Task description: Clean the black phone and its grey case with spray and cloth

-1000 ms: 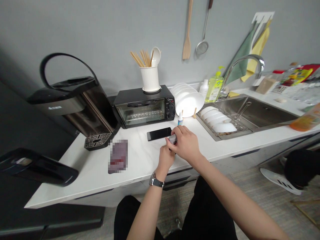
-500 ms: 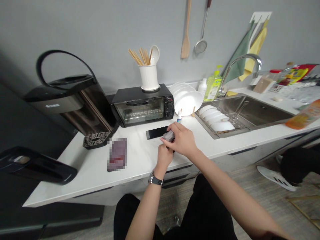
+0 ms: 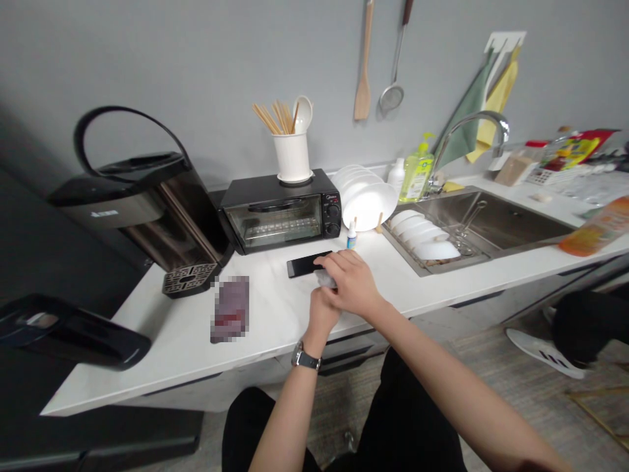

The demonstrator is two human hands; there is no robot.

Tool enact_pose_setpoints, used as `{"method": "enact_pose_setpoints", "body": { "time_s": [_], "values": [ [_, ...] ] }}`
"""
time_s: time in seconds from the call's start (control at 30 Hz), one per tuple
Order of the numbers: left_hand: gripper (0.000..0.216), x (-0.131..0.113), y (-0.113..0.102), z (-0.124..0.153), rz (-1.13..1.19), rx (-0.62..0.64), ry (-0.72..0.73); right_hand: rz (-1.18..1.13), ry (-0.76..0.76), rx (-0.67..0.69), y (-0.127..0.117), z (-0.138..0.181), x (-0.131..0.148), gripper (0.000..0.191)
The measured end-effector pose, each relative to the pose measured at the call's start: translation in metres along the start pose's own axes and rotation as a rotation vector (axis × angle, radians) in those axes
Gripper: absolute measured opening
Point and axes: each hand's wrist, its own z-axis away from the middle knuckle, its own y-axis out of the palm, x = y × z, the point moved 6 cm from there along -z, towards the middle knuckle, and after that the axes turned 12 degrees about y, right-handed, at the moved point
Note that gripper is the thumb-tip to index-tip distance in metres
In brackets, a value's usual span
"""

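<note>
My right hand (image 3: 351, 282) is closed round a small, pale grey, cloth-like wad (image 3: 325, 279), its fingers curled over the top. Pressed against it from below is my left hand (image 3: 323, 310), a watch on its wrist. That hand looks closed, but the right hand covers most of its fingers, and what it grips is hidden. Just behind the hands a black smartphone (image 3: 301, 266) lies flat on the white counter (image 3: 270, 308). A small white bottle with a blue label (image 3: 351, 237) stands upright beyond my right hand.
A black toaster oven (image 3: 282, 219) carries a white utensil holder (image 3: 292, 157). Left are a water dispenser (image 3: 171, 219), a pixelated purple item (image 3: 230, 308) and a dark appliance (image 3: 73, 334). White plates (image 3: 368, 203) and a sink (image 3: 491, 223) with bowls are right. A person's shoe (image 3: 543, 354) shows below.
My right hand has shifted slightly left and lower over my left hand, and the grey wad has moved with it. The view has tilted up slightly; the surroundings are otherwise unchanged.
</note>
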Motion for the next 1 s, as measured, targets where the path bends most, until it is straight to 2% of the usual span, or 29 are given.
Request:
{"method": "enact_pose_setpoints", "body": {
  "time_s": [0.1, 0.2, 0.33, 0.47, 0.53, 0.63, 0.77, 0.87, 0.93, 1.0],
  "values": [
    [0.027, -0.001, -0.002, 0.000, -0.027, 0.022, 0.023, 0.011, 0.213, -0.027, -0.005, -0.003, -0.012, 0.031],
    [0.028, 0.002, 0.000, -0.001, -0.077, 0.031, 0.018, 0.064, 0.255, -0.029, -0.005, -0.007, -0.007, 0.025],
    [0.017, 0.012, 0.008, 0.001, -0.125, 0.033, -0.021, 0.068, 0.070, 0.002, 0.003, -0.010, 0.013, 0.011],
    [0.023, 0.012, 0.011, 0.004, -0.137, 0.060, -0.006, -0.002, -0.221, 0.010, 0.011, 0.000, 0.019, 0.026],
    [0.021, 0.006, 0.009, 0.004, -0.127, 0.071, 0.023, -0.041, -0.262, -0.016, 0.009, 0.008, 0.010, 0.028],
    [0.018, -0.003, 0.005, 0.005, -0.107, 0.072, 0.049, -0.096, -0.166, -0.058, 0.001, 0.012, -0.005, 0.031],
    [0.026, -0.011, -0.001, 0.004, -0.090, 0.052, 0.016, -0.133, 0.122, -0.040, -0.009, 0.001, -0.020, 0.035],
    [0.031, -0.011, -0.007, 0.004, -0.043, 0.011, -0.040, -0.044, 0.308, 0.012, -0.012, -0.010, -0.024, 0.043],
    [0.028, -0.011, -0.008, 0.003, -0.014, -0.004, -0.059, 0.038, 0.294, 0.035, -0.013, -0.014, -0.018, 0.042],
    [0.024, -0.010, -0.007, 0.003, -0.010, 0.004, -0.047, 0.053, 0.179, 0.050, -0.012, -0.012, -0.008, 0.038]
  ]
}}
